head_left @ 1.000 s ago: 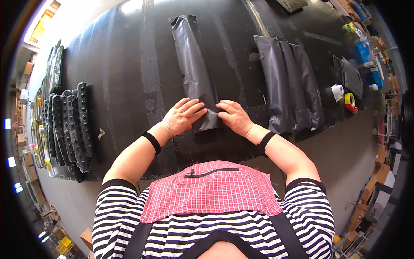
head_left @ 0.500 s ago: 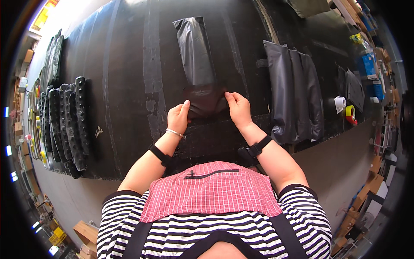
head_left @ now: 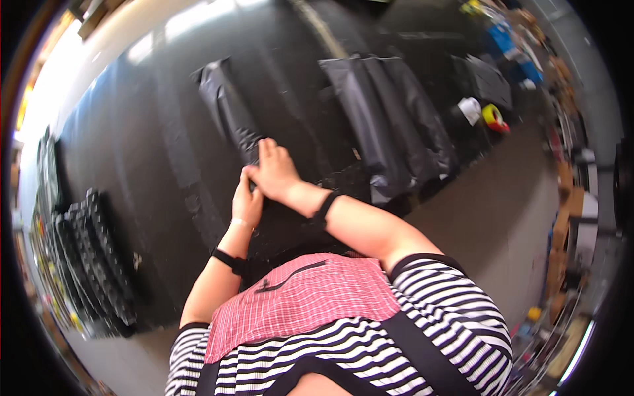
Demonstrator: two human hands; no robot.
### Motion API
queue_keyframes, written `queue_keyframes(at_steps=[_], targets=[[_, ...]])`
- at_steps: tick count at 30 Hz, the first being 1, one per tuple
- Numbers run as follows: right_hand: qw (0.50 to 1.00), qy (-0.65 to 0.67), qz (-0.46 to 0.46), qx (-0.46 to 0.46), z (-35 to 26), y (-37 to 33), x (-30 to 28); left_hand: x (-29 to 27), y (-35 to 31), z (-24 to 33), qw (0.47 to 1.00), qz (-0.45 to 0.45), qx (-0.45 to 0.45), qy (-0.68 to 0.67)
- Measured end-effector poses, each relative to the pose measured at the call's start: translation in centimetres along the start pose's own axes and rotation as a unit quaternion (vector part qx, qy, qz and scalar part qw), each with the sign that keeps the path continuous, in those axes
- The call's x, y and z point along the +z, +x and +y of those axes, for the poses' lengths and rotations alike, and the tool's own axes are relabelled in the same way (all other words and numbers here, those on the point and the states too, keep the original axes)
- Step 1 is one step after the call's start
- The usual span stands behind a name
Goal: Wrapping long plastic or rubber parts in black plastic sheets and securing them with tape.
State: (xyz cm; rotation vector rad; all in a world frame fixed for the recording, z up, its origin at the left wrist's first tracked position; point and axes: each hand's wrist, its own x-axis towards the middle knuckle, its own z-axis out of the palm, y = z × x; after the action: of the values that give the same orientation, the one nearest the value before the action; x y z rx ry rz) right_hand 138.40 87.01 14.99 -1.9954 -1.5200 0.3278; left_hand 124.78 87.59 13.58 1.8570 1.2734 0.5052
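Note:
A long dark grey plastic bag [head_left: 228, 109] with something bulky inside lies on the black tabletop, slanting away from me to the far left. Its near end looks narrow and crumpled. My right hand [head_left: 276, 173] rests across that end, fingers stretched forward along the bag. Just below it, my left hand [head_left: 246, 201] grips the same end from the left side, thumb up; its other fingers are partly hidden. The two hands touch each other over the bag's mouth.
Several filled grey bags [head_left: 389, 125] lie side by side to the right. Several knobbly black rolls [head_left: 92, 257] are stacked at the left. A white tape roll [head_left: 469, 111], a yellow-and-red tape roll [head_left: 494, 117] and flat grey bags [head_left: 487, 80] sit at the far right. The black table [head_left: 178, 264] ends near my apron.
Both hands have come together from the sides of the bag's spread mouth, and the near end is now gathered narrow. My view has turned to the right; the right hand now lies on the bag.

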Motion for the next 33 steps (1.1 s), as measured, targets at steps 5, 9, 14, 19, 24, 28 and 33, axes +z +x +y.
queue_keyframes(at_steps=[5,9,14,19,24,28,33], targets=[[0.959,0.060,-0.185,0.208,-1.9,3.3,-3.0,0.9,0.7,-3.3,0.958,-0.029,-0.011,-0.285],[0.869,0.368,-0.234,0.233,6.8,1.2,-4.3,1.0,-3.2,3.1,0.928,-0.169,-0.021,-0.331],[0.755,0.557,-0.263,0.224,8.8,-6.0,-11.6,-2.3,-6.3,10.0,0.903,-0.304,0.056,-0.299],[0.825,0.511,-0.147,0.191,14.5,-7.4,-22.8,-2.4,-6.1,12.3,0.929,-0.246,0.081,-0.265],[0.987,0.065,0.098,0.114,22.1,-4.3,-37.4,-4.3,-6.7,5.2,0.970,-0.093,-0.008,-0.227],[0.961,-0.155,0.132,0.186,32.3,-3.4,-41.5,-5.5,-9.2,1.7,0.974,-0.019,-0.084,-0.210],[0.889,-0.257,-0.088,0.369,43.3,-5.7,-37.2,-5.9,-13.1,-1.2,0.978,0.003,-0.147,-0.151]])
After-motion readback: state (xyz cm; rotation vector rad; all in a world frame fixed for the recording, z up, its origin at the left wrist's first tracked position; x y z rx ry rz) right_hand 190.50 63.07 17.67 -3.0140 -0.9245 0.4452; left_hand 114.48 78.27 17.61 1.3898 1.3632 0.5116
